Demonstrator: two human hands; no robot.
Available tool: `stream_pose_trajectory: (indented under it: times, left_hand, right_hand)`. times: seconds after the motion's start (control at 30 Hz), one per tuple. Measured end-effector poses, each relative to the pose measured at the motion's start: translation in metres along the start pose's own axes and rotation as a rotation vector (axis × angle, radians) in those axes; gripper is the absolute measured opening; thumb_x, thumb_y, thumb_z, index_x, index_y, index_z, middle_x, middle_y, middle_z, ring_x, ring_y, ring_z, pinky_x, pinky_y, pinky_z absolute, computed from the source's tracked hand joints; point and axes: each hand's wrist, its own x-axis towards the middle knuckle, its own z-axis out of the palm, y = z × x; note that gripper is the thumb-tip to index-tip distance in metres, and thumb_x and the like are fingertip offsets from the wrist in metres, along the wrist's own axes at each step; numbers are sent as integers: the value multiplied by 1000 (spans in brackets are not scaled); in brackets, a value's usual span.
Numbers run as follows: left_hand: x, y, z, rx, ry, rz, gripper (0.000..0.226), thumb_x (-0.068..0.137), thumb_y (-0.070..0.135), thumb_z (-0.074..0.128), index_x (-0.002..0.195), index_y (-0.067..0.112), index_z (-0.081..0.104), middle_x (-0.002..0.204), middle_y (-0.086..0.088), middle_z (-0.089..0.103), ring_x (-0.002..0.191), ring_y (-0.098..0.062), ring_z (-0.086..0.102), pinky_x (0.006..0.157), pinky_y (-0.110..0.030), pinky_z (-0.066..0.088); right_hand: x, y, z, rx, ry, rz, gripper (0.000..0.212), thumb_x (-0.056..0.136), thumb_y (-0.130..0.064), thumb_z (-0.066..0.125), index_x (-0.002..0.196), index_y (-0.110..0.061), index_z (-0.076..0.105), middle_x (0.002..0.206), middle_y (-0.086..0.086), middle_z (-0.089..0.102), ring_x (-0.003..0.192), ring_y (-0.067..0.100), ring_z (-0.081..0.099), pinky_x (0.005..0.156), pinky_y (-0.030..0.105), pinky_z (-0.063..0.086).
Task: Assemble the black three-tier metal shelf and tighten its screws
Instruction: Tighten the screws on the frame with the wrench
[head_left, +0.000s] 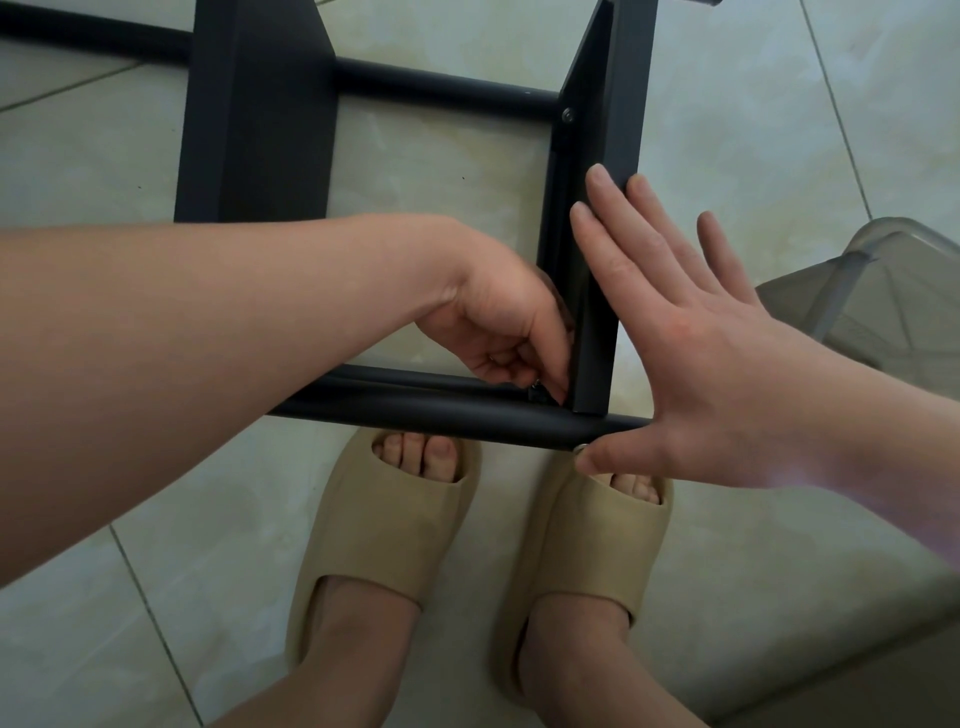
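Shelf: black metal shelf (260, 130) lies on its side on the tiled floor (441, 150), its near tube by the slippers (384, 525).
Left hand: left hand (498, 322) is in the frame's inner corner, fingertips pinching a half-hidden fastener (537, 391).
Right hand: right hand (691, 364) is spread flat on the end panel, thumb touching a screw (579, 448).

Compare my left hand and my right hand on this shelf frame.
The left hand is curled, fingertips pinching a small part at the inner corner; the right hand is flat, fingers spread. The left hand reaches inside the shelf frame; the right hand lies against the panel from outside, thumb at a screw on the tube. Both work the same corner.
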Motion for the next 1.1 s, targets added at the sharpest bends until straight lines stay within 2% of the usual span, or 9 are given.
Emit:
stream_pose_trajectory:
  times: [0.1, 0.23, 0.3, 0.37, 0.43, 0.63, 0.77, 1.1]
  left_hand:
    - [0, -1, 0, -4, 6, 6, 17, 88, 0, 64, 81, 14, 70, 77, 0, 69, 75, -13, 58, 79, -27, 44]
    - [-2, -2, -3, 41, 17, -26, 14, 89, 11, 65, 84, 21, 74, 88, 3, 73, 90, -16, 61, 95, -35, 46]
    - [-2, -2, -3, 51, 9, -40, 16, 89, 16, 65, 80, 22, 76, 88, 2, 73, 84, -15, 60, 89, -33, 46]
    - [1, -2, -2, 39, 7, -39, 23, 89, 12, 66, 71, 20, 76, 80, 1, 72, 72, -12, 56, 76, -27, 44]
    - [4, -2, 0, 20, 10, -38, 25, 89, 7, 65, 68, 18, 75, 75, 0, 71, 66, -10, 53, 70, -24, 42]
    - [4, -1, -1, -8, 11, -28, 18, 88, 2, 65, 75, 14, 71, 75, -1, 70, 66, -10, 54, 71, -23, 42]
    - [4, -2, -1, -10, 7, -22, 19, 88, 1, 64, 76, 14, 70, 74, -1, 70, 65, -9, 55, 68, -21, 43]
    - [1, -4, -1, -54, -12, 8, 16, 87, 0, 62, 80, 14, 68, 72, 2, 66, 71, -11, 53, 73, -25, 42]
  right_hand:
    - [0, 0, 0, 0, 1, -1, 141, 60, -81, 59, 159, -18, -19, 163, -10, -34, 148, 9, -33, 123, 52, -9]
    - [1, 0, 1, -2, 2, -1, 142, 60, -82, 58, 159, -18, -20, 163, -10, -35, 149, 9, -33, 123, 52, -9]
    - [1, 0, 1, -3, 1, -2, 142, 60, -81, 59, 159, -18, -20, 162, -10, -35, 148, 10, -33, 123, 52, -10]
    - [1, 0, 1, -4, 1, -2, 141, 60, -81, 59, 159, -18, -20, 162, -10, -35, 149, 10, -33, 123, 51, -10]
    - [1, 0, 1, -2, 0, -3, 141, 60, -82, 58, 159, -18, -20, 162, -11, -35, 148, 9, -33, 123, 50, -11]
    - [0, 0, 1, 1, 5, -6, 139, 60, -82, 55, 159, -18, -19, 163, -10, -34, 149, 10, -32, 123, 51, -10]
    - [1, 0, 1, -4, 4, -4, 141, 60, -81, 59, 159, -18, -19, 162, -10, -35, 149, 10, -33, 123, 51, -10]
    - [1, 1, 1, -3, 2, -5, 141, 60, -82, 58, 159, -18, -19, 163, -10, -34, 149, 10, -33, 123, 52, -9]
